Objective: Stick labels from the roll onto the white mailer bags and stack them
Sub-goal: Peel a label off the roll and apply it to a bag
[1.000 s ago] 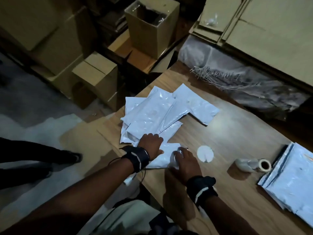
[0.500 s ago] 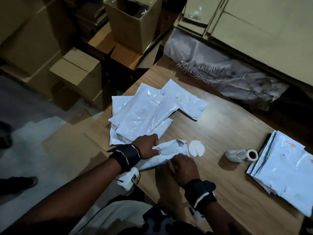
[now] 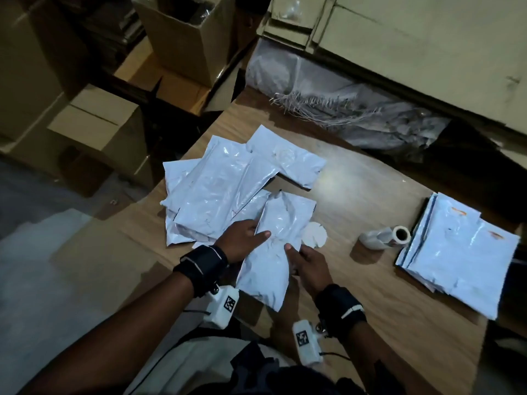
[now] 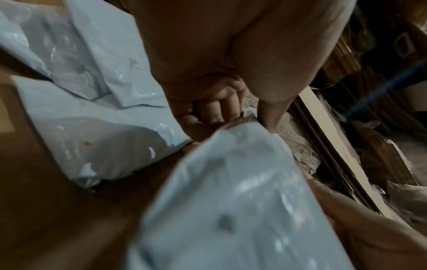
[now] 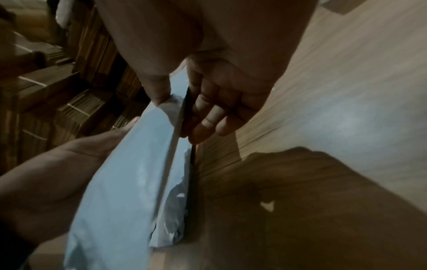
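We hold one white bag (image 3: 273, 246) up between our two hands, and its long side runs away from us, toward the pile ahead. Our left hand (image 3: 241, 239) grips its left edge, thumb on top and fingers (image 4: 213, 111) curled under. Our right hand (image 3: 309, 266) pinches the right edge, thumb on top and fingers (image 5: 208, 117) bent under it. Both hands are about as close to the bag as each other.

The messy pile of bags (image 3: 216, 189) lies just past our left hand, so the bag we hold only has a short way to go, forward and a bit left. Its far end already hangs over the near part of that pile. We think the left hand will lead.

The label roll (image 3: 399, 236) sits out to the right of our right hand, well apart from it, and the tidy stack of bags (image 3: 462, 252) lies just beyond the roll. A round white paper (image 3: 315, 235) pokes out from under the bag, just ahead of our right hand.

We cannot see a label on the held bag. The room is dark, and both wrist views are blurry. The bag hides the table (image 3: 370, 183) under it, and we cannot tell if its near end touches the wood.
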`<action>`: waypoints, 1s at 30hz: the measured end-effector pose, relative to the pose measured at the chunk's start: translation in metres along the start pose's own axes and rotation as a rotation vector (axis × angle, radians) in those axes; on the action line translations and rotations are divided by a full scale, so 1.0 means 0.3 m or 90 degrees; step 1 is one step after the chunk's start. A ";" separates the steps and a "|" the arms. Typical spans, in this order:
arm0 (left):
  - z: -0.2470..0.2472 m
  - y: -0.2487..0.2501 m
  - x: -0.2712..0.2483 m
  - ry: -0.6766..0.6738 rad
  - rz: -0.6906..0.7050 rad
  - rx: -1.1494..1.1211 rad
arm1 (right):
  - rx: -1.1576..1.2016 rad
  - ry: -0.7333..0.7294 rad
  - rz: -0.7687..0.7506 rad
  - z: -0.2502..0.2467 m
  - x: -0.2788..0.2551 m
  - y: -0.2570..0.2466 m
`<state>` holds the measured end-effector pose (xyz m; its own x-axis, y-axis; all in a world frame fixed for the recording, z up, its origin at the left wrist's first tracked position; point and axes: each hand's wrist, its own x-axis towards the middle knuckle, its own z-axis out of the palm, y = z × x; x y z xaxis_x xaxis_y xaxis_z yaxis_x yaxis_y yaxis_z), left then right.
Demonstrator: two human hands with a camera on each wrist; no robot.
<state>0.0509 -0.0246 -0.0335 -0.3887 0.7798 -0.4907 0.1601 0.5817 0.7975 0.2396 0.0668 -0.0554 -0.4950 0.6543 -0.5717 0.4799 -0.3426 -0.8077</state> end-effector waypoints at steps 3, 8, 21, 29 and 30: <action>0.053 0.007 0.000 -0.057 0.018 0.010 | -0.026 0.032 -0.011 -0.054 -0.028 0.027; 0.190 -0.008 0.024 -0.100 0.015 0.043 | -0.064 0.098 0.003 -0.132 -0.075 0.129; 0.446 -0.006 0.027 -0.171 -0.057 0.061 | -0.079 0.207 0.082 -0.259 -0.153 0.340; 0.500 -0.010 0.027 -0.165 -0.091 0.015 | -0.060 0.196 0.108 -0.308 -0.162 0.350; 0.503 -0.011 0.027 -0.161 -0.090 0.011 | -0.059 0.191 0.108 -0.311 -0.163 0.347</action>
<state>0.1840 0.0147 -0.0932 -0.1705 0.7222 -0.6703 0.1366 0.6910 0.7098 0.3815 0.0621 -0.0982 -0.1738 0.7670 -0.6177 0.6079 -0.4099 -0.6800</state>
